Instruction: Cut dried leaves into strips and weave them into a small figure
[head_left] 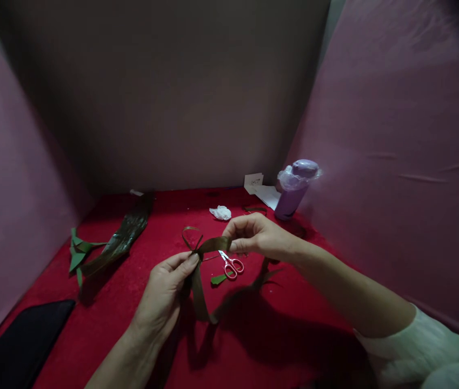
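Note:
A long olive-green leaf strip [200,286] is held above a red cloth [278,335]. My left hand [164,294] pinches the strip where it crosses itself, near a small loop at the top. My right hand [255,235] is closed on the strip's other end, pulling it to the right. The strip's tail hangs down toward the cloth. Small pink-handled scissors [231,265] lie on the cloth just below my right hand, beside a small green leaf scrap [218,279].
A bundle of long dark leaves [121,240] and green leaf cuttings [77,254] lie at the left. A lilac bottle [294,189], white papers [259,189] and a crumpled tissue [220,213] sit at the back. A black flat object [22,346] lies front left. Pink walls enclose the space.

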`<state>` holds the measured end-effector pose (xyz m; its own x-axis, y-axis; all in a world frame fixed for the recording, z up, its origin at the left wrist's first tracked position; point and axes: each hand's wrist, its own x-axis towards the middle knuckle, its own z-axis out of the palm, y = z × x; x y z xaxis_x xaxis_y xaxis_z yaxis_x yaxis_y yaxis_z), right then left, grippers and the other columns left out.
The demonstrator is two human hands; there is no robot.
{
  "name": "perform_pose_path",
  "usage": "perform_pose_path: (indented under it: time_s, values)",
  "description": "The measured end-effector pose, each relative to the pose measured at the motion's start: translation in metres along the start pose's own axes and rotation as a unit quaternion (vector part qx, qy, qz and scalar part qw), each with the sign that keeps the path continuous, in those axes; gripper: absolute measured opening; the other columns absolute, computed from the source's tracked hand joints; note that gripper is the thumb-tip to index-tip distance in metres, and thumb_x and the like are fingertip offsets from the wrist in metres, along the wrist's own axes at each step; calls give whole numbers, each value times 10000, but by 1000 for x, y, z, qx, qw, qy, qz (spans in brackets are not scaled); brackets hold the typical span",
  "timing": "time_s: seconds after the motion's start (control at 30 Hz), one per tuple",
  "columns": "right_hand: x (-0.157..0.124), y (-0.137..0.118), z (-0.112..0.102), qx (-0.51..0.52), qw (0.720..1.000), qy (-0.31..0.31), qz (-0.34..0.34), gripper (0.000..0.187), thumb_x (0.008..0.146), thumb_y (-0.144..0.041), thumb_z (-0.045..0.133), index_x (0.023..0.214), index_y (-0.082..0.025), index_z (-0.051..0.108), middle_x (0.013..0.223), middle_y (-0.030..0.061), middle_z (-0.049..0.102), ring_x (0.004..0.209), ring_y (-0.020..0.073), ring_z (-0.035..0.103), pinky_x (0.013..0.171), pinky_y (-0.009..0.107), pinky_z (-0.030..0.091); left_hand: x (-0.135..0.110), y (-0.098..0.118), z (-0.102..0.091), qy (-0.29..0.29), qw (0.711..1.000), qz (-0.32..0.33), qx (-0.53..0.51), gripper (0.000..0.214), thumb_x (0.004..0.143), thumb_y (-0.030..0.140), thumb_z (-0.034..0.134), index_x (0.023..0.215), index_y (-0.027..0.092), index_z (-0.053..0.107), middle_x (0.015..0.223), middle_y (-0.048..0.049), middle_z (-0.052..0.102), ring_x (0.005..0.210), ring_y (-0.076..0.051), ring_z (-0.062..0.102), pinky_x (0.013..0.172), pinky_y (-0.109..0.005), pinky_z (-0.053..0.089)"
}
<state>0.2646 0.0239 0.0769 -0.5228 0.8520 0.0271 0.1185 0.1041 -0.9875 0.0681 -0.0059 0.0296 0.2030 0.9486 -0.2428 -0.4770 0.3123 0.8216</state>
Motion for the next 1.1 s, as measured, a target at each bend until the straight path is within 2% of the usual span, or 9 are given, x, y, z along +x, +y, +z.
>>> perform_pose_path:
  time_s: [0.1,0.2,0.43,0.5,0.57,0.67,0.8,0.93,1.1]
  values:
    - [0,1,8,11,1000,-2,-14,104,701,-188,678,767,-128,623,690,-7,590,615,75,526,568,212,423,0,0,0,2,1000,2,-5,197,548,188,797,719,129,719,549,0,644,460,-68,548,435,-134,436]
    - [1,2,13,38,999,-1,-35,151,698,-148,672,833,-139,606,696,-15,584,621,75,529,575,212,428,-1,1,2,3,1000,4,-9,186,540,180,800,697,125,716,518,11,618,447,-60,530,422,-126,423]
    - [-3,1,13,25,993,-85,-80,613,724,-45,615,1276,-232,424,774,-35,551,704,84,557,639,228,459,0,1,0,-17,1000,-13,-17,129,597,177,768,695,127,700,513,14,598,424,-49,496,390,-120,393]
    - [-4,1,13,15,992,-103,-76,584,740,-19,572,1271,-222,436,782,-32,549,707,78,563,658,232,465,0,1,-2,-30,999,-18,-13,101,625,178,753,689,127,694,483,29,562,416,-42,480,386,-113,379]
    - [-4,0,14,-1,991,-105,-81,467,756,-20,546,1189,-190,501,780,-23,564,711,78,568,676,237,466,-1,1,-3,-46,999,-27,-3,93,647,186,740,690,120,691,488,26,560,429,-44,488,398,-113,384]
    - [-5,-1,17,-43,990,-63,-123,255,758,-50,567,992,-150,574,781,-6,580,725,87,560,688,240,459,-1,0,-4,-63,997,-38,11,91,666,191,727,674,113,681,511,13,575,452,-48,504,424,-114,394]
    - [-7,2,23,-92,980,53,-168,78,752,-99,593,783,-151,546,675,-31,513,602,69,470,562,208,405,-2,-1,-3,-80,995,-50,20,74,679,185,716,673,123,676,501,22,557,433,-39,473,408,-117,361]
    - [-4,14,27,-49,980,148,-126,111,781,-185,581,726,-174,486,604,-55,444,504,56,376,462,196,322,-2,-2,-3,-79,994,-50,49,95,681,206,717,655,132,662,518,27,551,445,-38,450,417,-128,343]
    - [2,17,33,-19,976,190,-102,118,780,-213,576,740,-186,469,628,-55,474,483,49,391,461,195,332,-2,-6,-5,-75,991,-25,106,138,696,259,709,675,134,654,553,37,532,487,-38,429,449,-136,331]
